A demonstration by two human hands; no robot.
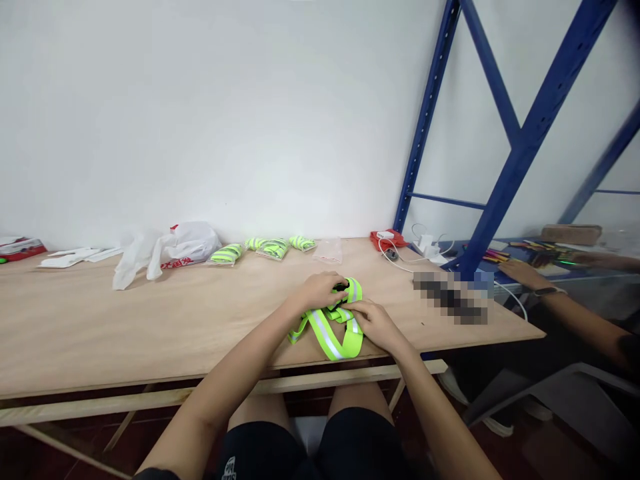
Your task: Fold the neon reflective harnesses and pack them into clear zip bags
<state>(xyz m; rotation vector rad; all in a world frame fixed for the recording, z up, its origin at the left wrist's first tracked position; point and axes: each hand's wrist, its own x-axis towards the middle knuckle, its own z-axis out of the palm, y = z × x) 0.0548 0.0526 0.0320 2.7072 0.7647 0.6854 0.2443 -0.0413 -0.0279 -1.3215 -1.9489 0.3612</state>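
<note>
A lime-yellow reflective strap [327, 335] with a silver centre stripe lies in loose loops near the table's front edge. Black parts, possibly a buckle, show among its folds. My left hand [323, 291] reaches over the strap's far side with bent fingers closed on it near the black part. From the right, my right hand [373, 323] has its fingers on the strap's inner folds and its thumb side close to the black part. Both hands are close together, and their fingertips are partly hidden by the strap.
Along the wall sit packed reflective straps [273, 247], a clear plastic bag [328, 251] and a white shopping bag [193, 243]. A red cloth [389, 240] with a white cable lies by the blue rack post [475, 243]. Another person's hand [523, 273] is at a table on the right.
</note>
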